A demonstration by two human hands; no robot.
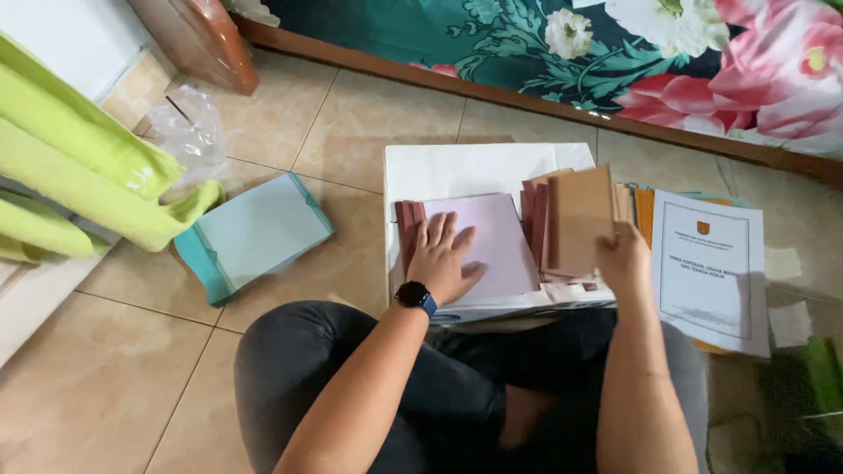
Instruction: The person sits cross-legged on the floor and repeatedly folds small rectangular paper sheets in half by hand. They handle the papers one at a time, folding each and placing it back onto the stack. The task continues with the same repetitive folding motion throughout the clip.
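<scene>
Head view: I see left hand point(443, 259) flat, fingers spread, palm down on pink sheet point(496, 241), gripping nothing. Watch point(415, 296) on left wrist. Right hand point(625, 261) closed on brown card point(581, 219), card lifted upright over brown stack point(537, 226). Pink sheet and stack lie on white box point(474, 167) in front of my knees. Printed sheet point(711, 272) right of hand. Teal folder point(255, 235) on tile floor point(105, 377), left. Green cloth point(79, 167) far left.
</scene>
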